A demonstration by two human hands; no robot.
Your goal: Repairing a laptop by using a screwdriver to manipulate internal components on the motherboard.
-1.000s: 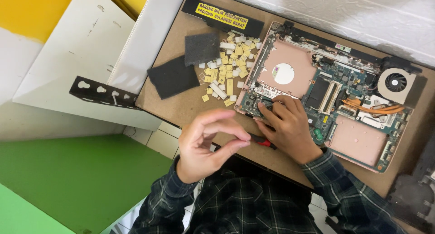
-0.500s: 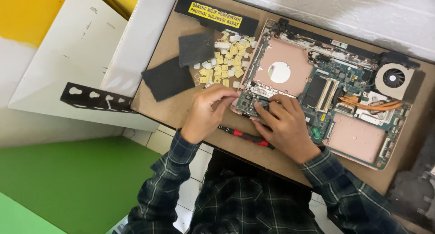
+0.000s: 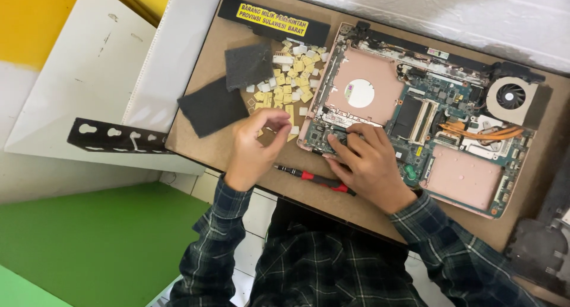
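Note:
An opened pink laptop base [image 3: 463, 176] lies on a brown board [image 3: 362, 209], its circuit board and fan [image 3: 512, 97] exposed. My right hand [image 3: 365, 161] rests on the base's near left corner, fingers spread on the circuit board and holding nothing. My left hand [image 3: 255, 143] hovers at the near edge of a pile of yellowish and white keycaps [image 3: 294, 75]. Its fingertips are pinched together, and nothing shows between them. A red and black screwdriver [image 3: 309, 176] lies on the board, partly under my right palm.
Two dark foam pads [image 3: 248, 65] [image 3: 212, 107] lie left of the keycaps. A black bar with a yellow label [image 3: 273, 19] sits at the far edge. Off the board's left side are a black holed bracket [image 3: 113, 135], a white panel [image 3: 83, 75] and green floor [image 3: 89, 241].
My left hand came down from a raised pinch, passed the laptop's corner, then moved left to the keycap pile. My right hand stayed on the laptop's near corner.

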